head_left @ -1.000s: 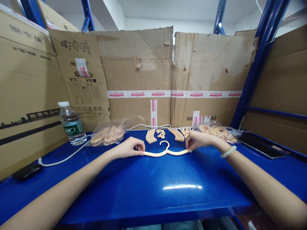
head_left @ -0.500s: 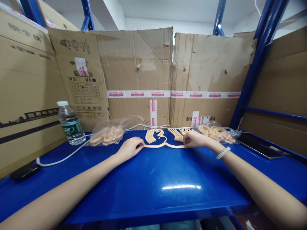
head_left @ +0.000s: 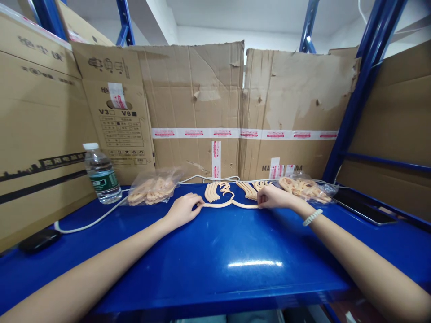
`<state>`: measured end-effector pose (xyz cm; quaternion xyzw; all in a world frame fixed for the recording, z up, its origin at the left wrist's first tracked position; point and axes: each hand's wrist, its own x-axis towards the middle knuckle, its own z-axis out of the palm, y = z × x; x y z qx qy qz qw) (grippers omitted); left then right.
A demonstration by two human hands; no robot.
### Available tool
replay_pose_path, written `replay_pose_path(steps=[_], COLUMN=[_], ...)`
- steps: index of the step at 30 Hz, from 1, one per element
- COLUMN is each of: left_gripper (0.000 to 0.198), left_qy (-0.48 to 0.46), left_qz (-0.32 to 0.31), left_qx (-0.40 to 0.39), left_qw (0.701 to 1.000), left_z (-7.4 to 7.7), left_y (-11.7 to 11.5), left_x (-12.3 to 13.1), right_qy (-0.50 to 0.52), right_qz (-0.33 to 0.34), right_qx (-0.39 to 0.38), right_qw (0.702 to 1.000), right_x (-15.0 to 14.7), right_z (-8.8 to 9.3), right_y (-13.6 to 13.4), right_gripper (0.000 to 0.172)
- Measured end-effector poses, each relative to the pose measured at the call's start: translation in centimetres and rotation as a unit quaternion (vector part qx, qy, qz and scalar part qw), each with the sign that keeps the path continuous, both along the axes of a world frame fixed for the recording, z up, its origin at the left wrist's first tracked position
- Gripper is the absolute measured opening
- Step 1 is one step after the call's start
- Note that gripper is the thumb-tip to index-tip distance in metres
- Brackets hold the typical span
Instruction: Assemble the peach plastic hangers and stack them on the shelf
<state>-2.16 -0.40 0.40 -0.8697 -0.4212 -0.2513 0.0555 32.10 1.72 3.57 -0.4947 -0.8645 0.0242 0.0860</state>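
A small beige clothes hanger [head_left: 231, 203] lies on the blue table, its hook pointing away from me. My left hand [head_left: 183, 209] pinches its left end between thumb and fingers. At the other end, my right hand [head_left: 273, 197] is closed on the tip, which the fingers partly cover. Right behind it lie more hangers of the same kind: a left row [head_left: 212, 192], a right row [head_left: 247, 190], and several hooks between and beside them. Part of the right group is hidden behind my right hand.
Clear plastic bags of beige pieces lie left [head_left: 153, 188] and right [head_left: 303, 187]. A water bottle [head_left: 103, 175], a white cable [head_left: 90, 222] and a black object [head_left: 38, 240] are at left. A dark phone-like slab [head_left: 365, 208] lies at right. Cardboard [head_left: 195, 103] walls the back.
The view has shifted very slightly. Both hands keep the same hold on the hanger, which stays in place.
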Motion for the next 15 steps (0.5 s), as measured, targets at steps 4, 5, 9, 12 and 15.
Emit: replay_pose_path(steps=[4, 5, 9, 12, 15], left_gripper=[0.018, 0.018, 0.018, 0.018, 0.018], left_qy=[0.006, 0.007, 0.009, 0.009, 0.010], left_qz=[-0.002, -0.002, -0.003, -0.002, 0.000], left_qx=[-0.003, -0.003, -0.001, 0.000, 0.000], left_qw=[1.000, 1.000, 1.000, 1.000, 1.000], left_z=[0.10, 0.12, 0.16, 0.17, 0.14], left_y=[-0.08, -0.08, -0.11, -0.13, -0.10], left_x=[-0.03, -0.04, -0.03, -0.01, -0.02], right_qy=[-0.002, -0.003, -0.006, -0.009, -0.013], right_qz=[0.001, 0.001, -0.004, -0.011, -0.017], right_qx=[-0.002, -0.003, -0.007, -0.010, -0.013], right_qw=[1.000, 1.000, 1.000, 1.000, 1.000], right_x=[-0.04, -0.04, -0.13, -0.26, -0.40], right_z=[0.10, 0.14, 0.33, 0.53, 0.70], right_y=[-0.16, -0.20, -0.42, -0.64, -0.80], right_gripper=[0.009, 0.009, 0.008, 0.008, 0.008])
